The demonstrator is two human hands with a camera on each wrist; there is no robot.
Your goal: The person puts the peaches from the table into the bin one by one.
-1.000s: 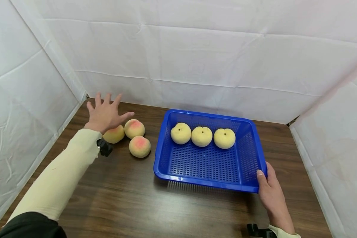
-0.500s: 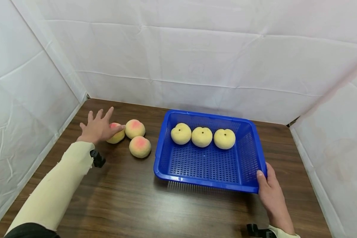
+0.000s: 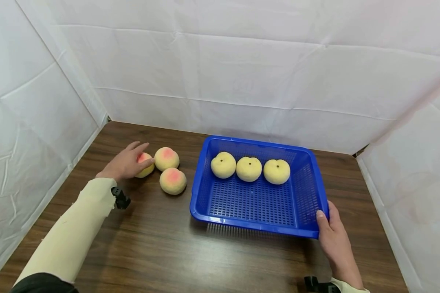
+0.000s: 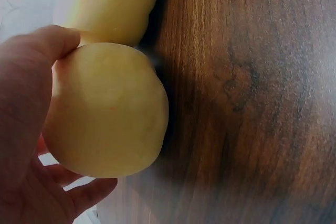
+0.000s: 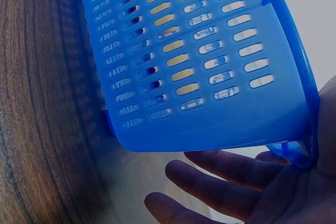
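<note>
At the left of the table my left hand (image 3: 122, 163) curls round a yellow peach (image 3: 144, 165) with a pink blush. In the left wrist view, the thumb lies along one side of this peach (image 4: 107, 111) and the fingers reach round the other. Two more peaches sit beside it, one behind (image 3: 166, 158) and one in front (image 3: 173, 181). My right hand (image 3: 336, 242) grips the near right corner of a blue plastic basket (image 3: 254, 228), thumb over the rim. Three yellow peaches (image 3: 249, 169) stand in a row inside, toward the back.
Everything rests on a dark wood-grain table (image 3: 150, 248). White cloth walls (image 3: 242, 73) enclose it at the back, left and right. The basket stands right of the loose peaches, with its far rim close to the back wall.
My left hand has moved down and slightly left from above the peaches, and its spread fingers have curled round the leftmost peach. My right hand and the basket have stayed put.
</note>
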